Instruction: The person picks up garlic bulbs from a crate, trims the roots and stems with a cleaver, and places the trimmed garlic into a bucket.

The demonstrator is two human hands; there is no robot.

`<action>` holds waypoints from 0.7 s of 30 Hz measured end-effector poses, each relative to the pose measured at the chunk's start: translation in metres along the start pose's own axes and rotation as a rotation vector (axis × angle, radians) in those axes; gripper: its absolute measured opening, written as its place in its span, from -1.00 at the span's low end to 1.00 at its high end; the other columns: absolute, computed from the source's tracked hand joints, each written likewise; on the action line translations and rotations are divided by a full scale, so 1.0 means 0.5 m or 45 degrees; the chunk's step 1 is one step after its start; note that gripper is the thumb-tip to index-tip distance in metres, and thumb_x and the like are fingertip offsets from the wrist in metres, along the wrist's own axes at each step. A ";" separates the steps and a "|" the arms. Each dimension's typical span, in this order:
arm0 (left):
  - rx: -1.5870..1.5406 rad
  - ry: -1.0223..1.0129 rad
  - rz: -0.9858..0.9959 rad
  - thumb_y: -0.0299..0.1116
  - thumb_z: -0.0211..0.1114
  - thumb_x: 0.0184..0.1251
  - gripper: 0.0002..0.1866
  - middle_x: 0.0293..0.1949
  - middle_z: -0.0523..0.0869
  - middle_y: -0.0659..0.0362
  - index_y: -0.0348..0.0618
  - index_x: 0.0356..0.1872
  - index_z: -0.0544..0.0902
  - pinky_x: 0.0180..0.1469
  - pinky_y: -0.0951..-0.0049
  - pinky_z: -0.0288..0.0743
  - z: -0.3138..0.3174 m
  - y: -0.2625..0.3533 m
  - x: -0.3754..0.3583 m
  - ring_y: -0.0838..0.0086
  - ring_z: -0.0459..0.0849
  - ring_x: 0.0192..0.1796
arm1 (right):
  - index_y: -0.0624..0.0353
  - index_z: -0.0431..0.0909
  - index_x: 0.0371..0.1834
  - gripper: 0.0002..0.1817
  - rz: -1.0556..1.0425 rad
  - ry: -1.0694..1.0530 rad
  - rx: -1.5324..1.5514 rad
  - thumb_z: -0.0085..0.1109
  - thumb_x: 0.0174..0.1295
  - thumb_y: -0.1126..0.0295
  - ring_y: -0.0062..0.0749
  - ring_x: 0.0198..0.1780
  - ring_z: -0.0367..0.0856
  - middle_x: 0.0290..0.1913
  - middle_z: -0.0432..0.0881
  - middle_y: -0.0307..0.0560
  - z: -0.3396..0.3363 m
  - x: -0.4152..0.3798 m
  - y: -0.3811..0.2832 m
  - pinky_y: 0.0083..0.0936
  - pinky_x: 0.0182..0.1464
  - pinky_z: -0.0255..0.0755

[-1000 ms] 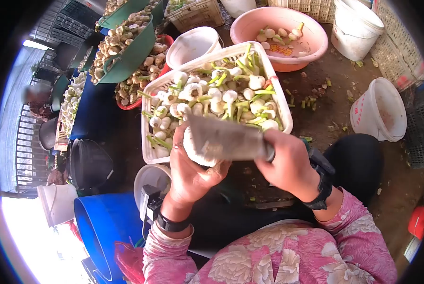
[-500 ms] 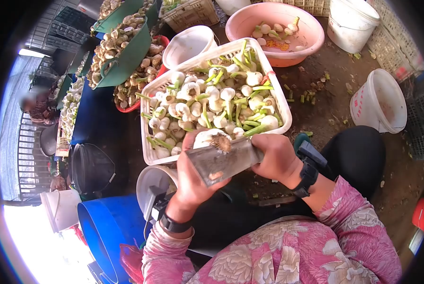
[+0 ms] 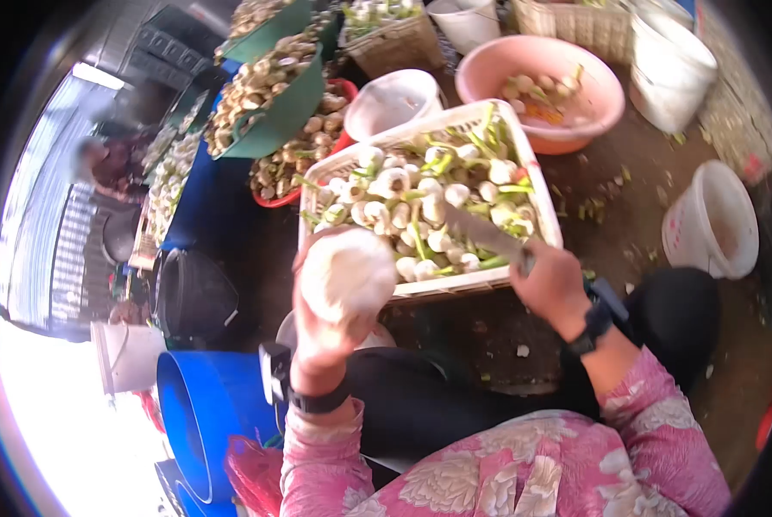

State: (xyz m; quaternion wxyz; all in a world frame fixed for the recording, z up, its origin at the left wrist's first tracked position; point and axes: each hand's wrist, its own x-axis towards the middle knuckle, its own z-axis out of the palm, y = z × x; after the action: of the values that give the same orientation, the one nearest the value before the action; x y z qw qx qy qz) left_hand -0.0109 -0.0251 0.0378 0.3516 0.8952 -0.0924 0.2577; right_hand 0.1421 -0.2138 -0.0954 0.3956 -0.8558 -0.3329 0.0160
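My left hand (image 3: 321,332) is raised before the near left corner of the crate, its fingers wrapped round a large white garlic bulb (image 3: 349,274). The bulb's pale, smooth side faces me, slightly blurred. In my right hand (image 3: 551,286) is a knife (image 3: 485,234) with a broad blade, gripped by the handle. Its blade points left over the crate, apart from the bulb, and is smeared by motion. Beneath it, the white plastic crate (image 3: 537,194) is full of trimmed garlic bulbs (image 3: 394,183) with short green stems.
Behind the crate stand a white bucket (image 3: 394,103) and a pink basin (image 3: 472,82) with a few bulbs. Green tubs (image 3: 278,116) heaped with garlic are at the left, a blue barrel (image 3: 175,379) at lower left. Another white bucket (image 3: 683,220) is at right. A person (image 3: 114,168) sits far left.
The knife has come away from the bulb and swung right with my right hand. My left hand has moved left and turned the bulb, so its root no longer shows. The view has shifted.
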 end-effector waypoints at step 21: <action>-0.026 0.255 -0.435 -0.41 0.42 -0.27 -0.32 -0.30 0.59 0.13 -0.29 -0.02 0.30 -0.12 0.48 0.46 0.071 0.025 -0.015 0.47 0.58 -0.24 | 0.22 0.51 -0.52 -0.81 0.030 -0.218 -0.083 0.12 0.00 0.29 0.01 -0.48 0.56 -0.57 0.55 0.15 0.025 0.010 -0.030 -0.19 -0.41 0.45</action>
State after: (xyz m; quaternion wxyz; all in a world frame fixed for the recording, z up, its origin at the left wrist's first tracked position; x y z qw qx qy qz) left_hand -0.0073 -0.0587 0.0191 0.4068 0.8641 0.0936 0.2812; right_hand 0.1338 -0.1957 -0.0924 0.3376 -0.8675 -0.3558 0.0828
